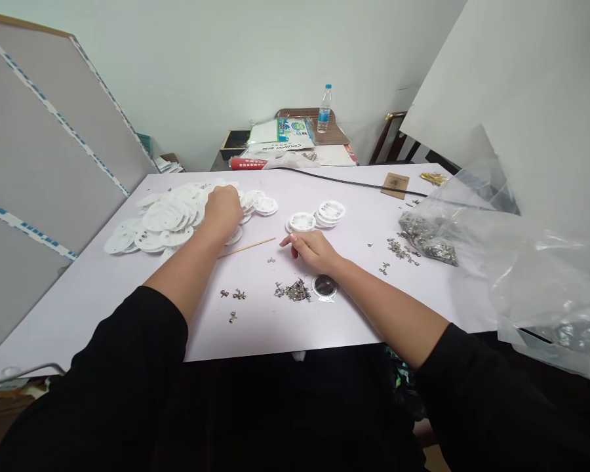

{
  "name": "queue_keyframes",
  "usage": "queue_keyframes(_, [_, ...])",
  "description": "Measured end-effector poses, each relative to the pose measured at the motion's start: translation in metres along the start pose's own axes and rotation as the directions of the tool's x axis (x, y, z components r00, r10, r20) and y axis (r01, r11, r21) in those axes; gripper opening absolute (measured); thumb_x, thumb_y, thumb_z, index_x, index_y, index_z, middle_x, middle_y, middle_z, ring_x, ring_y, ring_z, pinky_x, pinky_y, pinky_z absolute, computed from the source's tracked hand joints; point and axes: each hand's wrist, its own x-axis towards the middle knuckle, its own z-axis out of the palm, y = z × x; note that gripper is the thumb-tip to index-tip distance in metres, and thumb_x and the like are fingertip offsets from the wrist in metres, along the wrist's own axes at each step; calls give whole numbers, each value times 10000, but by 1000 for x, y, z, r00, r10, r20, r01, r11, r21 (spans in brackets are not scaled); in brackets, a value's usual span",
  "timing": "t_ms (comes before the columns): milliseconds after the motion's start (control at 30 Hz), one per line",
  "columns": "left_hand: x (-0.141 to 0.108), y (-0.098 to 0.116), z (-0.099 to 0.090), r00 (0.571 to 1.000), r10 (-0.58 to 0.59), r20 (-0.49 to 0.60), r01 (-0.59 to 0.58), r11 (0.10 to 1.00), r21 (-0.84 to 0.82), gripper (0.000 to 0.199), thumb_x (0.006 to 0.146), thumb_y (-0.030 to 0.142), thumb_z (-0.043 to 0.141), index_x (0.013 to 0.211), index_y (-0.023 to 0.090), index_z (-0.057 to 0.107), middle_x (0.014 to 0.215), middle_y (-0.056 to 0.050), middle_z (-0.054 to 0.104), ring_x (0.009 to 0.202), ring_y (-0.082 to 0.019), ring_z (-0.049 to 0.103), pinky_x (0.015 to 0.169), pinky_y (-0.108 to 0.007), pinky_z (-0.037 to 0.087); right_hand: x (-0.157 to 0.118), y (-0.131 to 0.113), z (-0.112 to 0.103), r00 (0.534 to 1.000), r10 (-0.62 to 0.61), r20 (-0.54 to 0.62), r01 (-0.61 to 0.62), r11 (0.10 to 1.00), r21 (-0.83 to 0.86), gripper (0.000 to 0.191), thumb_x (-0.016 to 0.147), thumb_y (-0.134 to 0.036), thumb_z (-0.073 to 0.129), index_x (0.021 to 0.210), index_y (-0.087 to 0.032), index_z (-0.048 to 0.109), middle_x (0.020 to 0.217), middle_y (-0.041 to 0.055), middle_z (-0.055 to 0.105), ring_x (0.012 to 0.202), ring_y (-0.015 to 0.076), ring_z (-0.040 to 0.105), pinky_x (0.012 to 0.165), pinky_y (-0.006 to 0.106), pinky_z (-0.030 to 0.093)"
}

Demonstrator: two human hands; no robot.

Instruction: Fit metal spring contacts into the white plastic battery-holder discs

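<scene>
Left hand (224,206), centre-left: at white discs (167,213), grip cannot be told. Right hand (315,252), centre: loosely released, near metal pieces (297,290).

The white discs (167,215) heaped at left of centre look like smooth plastic with a soft sheen. Low in the centre, the small fittings (299,290) are shiny, silvery metal, and the thin stick (248,246) above them is pale, matt wood. The counter (265,334) has a smooth, faintly glossy top. At right, the bag (535,262) is clear, crinkled plastic film with bright highlights. The brown card (396,185) at upper right looks like matt paper, the bottle (325,108) at upper centre clear plastic, and the sleeves (128,341) matt black cloth.
</scene>
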Motion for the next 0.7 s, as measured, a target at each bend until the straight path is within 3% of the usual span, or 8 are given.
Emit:
queue_keyframes(100, [-6,12,-14,998,-57,36,55,997,58,328,841,191,495,1103,63,645,1195,-214,619,1150,-266,565,1039,-413,482,0,2,0,1000,-6,-7,6,1000,8,699,1020,-640,237,1042,-157,742,733,26,658,692,70,554,750,233,418])
queue_keyframes(233, [-17,24,-32,998,9,-59,-11,999,-41,395,894,300,458,1183,109,648,1183,-180,634,1162,-260,564,1101,-451,446,-1,1,0,1000,-9,-27,10,999,38,648,1020,-628,270,1115,-155,702,729,27,649,711,77,582,761,243,439])
queue_keyframes(333, [-41,27,-44,964,248,-100,-260,957,-132,401,882,390,533,1153,135,685,933,-94,675,956,-153,589,1051,-360,472,0,-4,0,996,9,-86,9,977,212,675,986,-652,371,1471,-187,435,824,33,672,721,91,615,726,248,468])
queue_keyframes(433, [-76,25,-47,823,567,-32,-558,798,-230,405,885,468,556,1087,153,710,745,-25,648,686,-43,509,813,-199,461,0,-13,2,993,87,-75,-42,885,464,841,958,-706,358,1601,-256,54,1051,80,676,679,91,619,590,238,454])
queue_keyframes(500, [-96,21,-41,681,730,50,-693,666,-276,376,904,481,542,1039,183,727,741,-10,664,647,-22,504,731,-160,418,0,-18,4,991,128,-39,-87,839,536,789,954,-713,338,1571,-262,141,1037,85,653,695,97,634,559,228,459])
queue_keyframes(567, [-106,15,-33,609,789,80,-731,597,-331,346,927,467,523,996,206,738,762,-4,682,640,-11,515,702,-148,406,-2,-21,7,987,158,-24,-122,847,518,668,934,-654,465,1448,-240,359,1008,70,635,675,88,619,594,240,505])
queue_keyframes(633, [-108,6,-28,603,792,89,-707,583,-400,336,906,488,565,1021,229,746,782,0,694,643,-6,527,678,-141,402,-3,-21,10,980,195,-37,-158,881,446,491,923,-548,543,1277,-211,496,931,44,628,608,68,573,624,261,536])
queue_keyframes(700, [-103,-7,-30,669,735,108,-615,630,-474,417,832,548,653,1085,226,731,722,2,666,644,-17,545,640,-136,402,-4,-17,10,974,214,-70,-177,920,350,364,933,-461,532,1183,-197,543,824,20,617,565,67,544,621,268,531])
